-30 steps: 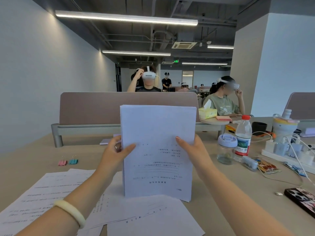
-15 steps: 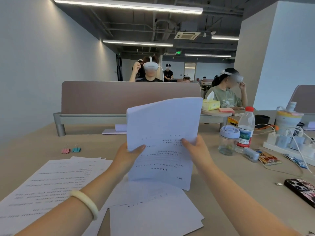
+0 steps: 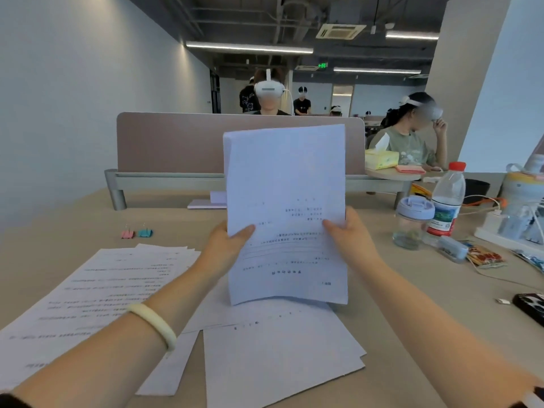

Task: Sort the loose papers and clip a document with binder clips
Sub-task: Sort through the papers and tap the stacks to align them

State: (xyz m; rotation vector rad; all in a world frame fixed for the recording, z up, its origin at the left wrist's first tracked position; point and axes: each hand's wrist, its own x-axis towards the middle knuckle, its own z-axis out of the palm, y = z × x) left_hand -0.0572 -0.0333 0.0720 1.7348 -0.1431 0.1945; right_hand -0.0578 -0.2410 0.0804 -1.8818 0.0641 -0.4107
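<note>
Table [image 3: 412, 319] was a beige surface with a padded divider panel [image 3: 176, 142] across its far edge. Loose papers [image 3: 97, 290] lay spread flat on the near left of the table, printed side up, with more sheets [image 3: 279, 357] overlapping near centre, under the raised stack. Document stack [image 3: 285, 201] was held upright over the centre of the table, text upside down to the camera, bottom edge just above the flat sheets; whether it touched them, cannot tell. Left hand [image 3: 226, 245] gripped the stack's left edge, thumb on the front face, grip clamped on the paper. Right hand [image 3: 350, 234] gripped the right edge the same way, thumb in front, grip clamped on the paper. Left wrist wore a pale bangle [image 3: 156, 322]. Water bottle [image 3: 447, 198] with red cap stood at right, a lidded glass jar [image 3: 412, 222] just beside it on its left. Dark phone [image 3: 530, 304] lay at the right edge. Two binder clips sat side by side on the table far left, well apart from the hands: pink clip [image 3: 127, 233] touching or nearly touching teal clip [image 3: 145, 232], neither on any paper.
</note>
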